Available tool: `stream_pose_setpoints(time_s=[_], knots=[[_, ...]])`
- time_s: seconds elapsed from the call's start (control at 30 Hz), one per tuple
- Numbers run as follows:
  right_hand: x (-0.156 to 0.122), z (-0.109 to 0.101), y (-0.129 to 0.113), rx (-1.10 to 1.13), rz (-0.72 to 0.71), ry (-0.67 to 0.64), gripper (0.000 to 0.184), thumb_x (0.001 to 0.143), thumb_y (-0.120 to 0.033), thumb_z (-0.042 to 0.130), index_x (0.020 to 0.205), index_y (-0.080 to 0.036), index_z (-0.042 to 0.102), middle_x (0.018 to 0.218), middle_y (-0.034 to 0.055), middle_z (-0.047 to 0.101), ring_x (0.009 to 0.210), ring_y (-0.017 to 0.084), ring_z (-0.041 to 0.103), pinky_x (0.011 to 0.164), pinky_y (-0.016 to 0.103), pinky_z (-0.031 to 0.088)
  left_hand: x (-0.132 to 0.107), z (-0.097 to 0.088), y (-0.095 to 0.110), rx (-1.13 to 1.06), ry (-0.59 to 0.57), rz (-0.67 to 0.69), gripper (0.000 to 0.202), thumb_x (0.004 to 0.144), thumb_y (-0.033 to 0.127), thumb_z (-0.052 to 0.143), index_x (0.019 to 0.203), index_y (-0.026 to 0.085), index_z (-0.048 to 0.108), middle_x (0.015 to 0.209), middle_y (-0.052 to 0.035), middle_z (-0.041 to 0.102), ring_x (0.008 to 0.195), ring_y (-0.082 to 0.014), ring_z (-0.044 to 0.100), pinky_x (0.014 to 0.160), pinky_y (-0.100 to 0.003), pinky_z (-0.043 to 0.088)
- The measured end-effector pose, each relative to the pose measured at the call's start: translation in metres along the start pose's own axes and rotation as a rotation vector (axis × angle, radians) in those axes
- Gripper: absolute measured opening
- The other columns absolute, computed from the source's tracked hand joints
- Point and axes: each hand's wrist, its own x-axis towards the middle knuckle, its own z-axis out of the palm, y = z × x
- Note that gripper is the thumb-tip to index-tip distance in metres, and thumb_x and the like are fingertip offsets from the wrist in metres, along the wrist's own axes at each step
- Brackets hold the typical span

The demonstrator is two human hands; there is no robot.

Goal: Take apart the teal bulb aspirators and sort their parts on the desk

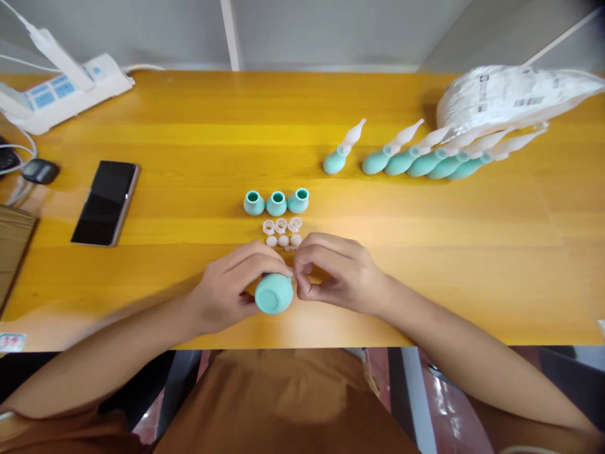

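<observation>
My left hand (239,284) grips a teal squeeze bulb (275,294), its flat round base turned up toward me. Close against the bulb's right side is my right hand (333,271), thumb and forefinger pinched together; whatever they hold is hidden or too small to make out. Just beyond the hands lie several small white discs (283,241). Behind those is a row of three pale plastic rings (281,226). Farther back, three teal bulbs (276,203) stand with their open necks up.
Several teal bulbs with pale pointed tips (425,164) stand at the back right, before a white plastic bag (501,98). On the left lie a phone (104,203), a power strip (70,91) with cables, and a cardboard piece (14,243).
</observation>
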Motion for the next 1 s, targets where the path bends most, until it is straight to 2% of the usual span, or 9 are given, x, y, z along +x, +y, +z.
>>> stream_pose_setpoints(time_s=[0.17,0.33,0.43,0.67,0.83,1.0], knots=[[0.0,-0.002,0.001,0.001,0.015,0.01,0.017,0.1,-0.008,0.07,0.101,-0.024,0.065,0.088,0.0014,0.067,0.074,0.015,0.065,0.063,0.028,0.056,0.002,-0.002,0.002,0.01,-0.019,-0.023,0.027,0.104,0.02,0.083,0.129,0.027,0.075,0.116,-0.0058,0.083,0.102,-0.0221,0.082,0.091,-0.036,0.069],[0.001,-0.006,0.001,0.051,0.07,0.083,0.017,0.1,-0.011,0.072,0.109,-0.025,0.069,0.097,0.0048,0.073,0.078,0.018,0.071,0.067,0.031,0.062,0.009,-0.003,0.006,0.046,0.078,0.013,0.024,0.102,0.023,0.088,0.123,0.026,0.077,0.112,-0.0054,0.084,0.098,-0.0213,0.083,0.089,-0.036,0.07],[0.002,-0.007,0.0,0.086,0.092,0.081,0.015,0.103,-0.013,0.075,0.114,-0.024,0.072,0.1,0.0058,0.076,0.077,0.017,0.074,0.068,0.03,0.064,0.011,-0.004,0.008,0.06,0.111,0.021,0.022,0.102,0.023,0.088,0.121,0.026,0.077,0.112,-0.0053,0.083,0.099,-0.0208,0.083,0.089,-0.036,0.071],[0.002,-0.005,-0.002,0.084,0.077,0.07,0.012,0.105,-0.014,0.076,0.112,-0.024,0.075,0.096,0.0047,0.078,0.075,0.016,0.074,0.065,0.03,0.064,0.009,-0.004,0.005,0.084,0.092,0.088,0.022,0.104,0.02,0.084,0.124,0.025,0.076,0.114,-0.0057,0.082,0.1,-0.0207,0.081,0.09,-0.037,0.071],[0.001,-0.001,-0.002,0.075,0.089,0.066,0.011,0.105,-0.015,0.076,0.107,-0.025,0.072,0.093,0.0032,0.075,0.075,0.017,0.072,0.065,0.03,0.063,0.006,-0.003,0.003,0.092,0.059,0.093,0.029,0.103,0.017,0.084,0.128,0.028,0.076,0.116,-0.0058,0.084,0.102,-0.0226,0.083,0.091,-0.038,0.07],[-0.001,0.003,-0.003,0.066,0.104,0.046,0.012,0.104,-0.015,0.074,0.104,-0.025,0.067,0.09,0.0018,0.07,0.073,0.015,0.066,0.064,0.029,0.059,0.007,-0.003,0.003,0.065,0.007,0.128,0.028,0.105,0.019,0.083,0.132,0.025,0.075,0.115,-0.0088,0.084,0.101,-0.0236,0.082,0.09,-0.039,0.069]])
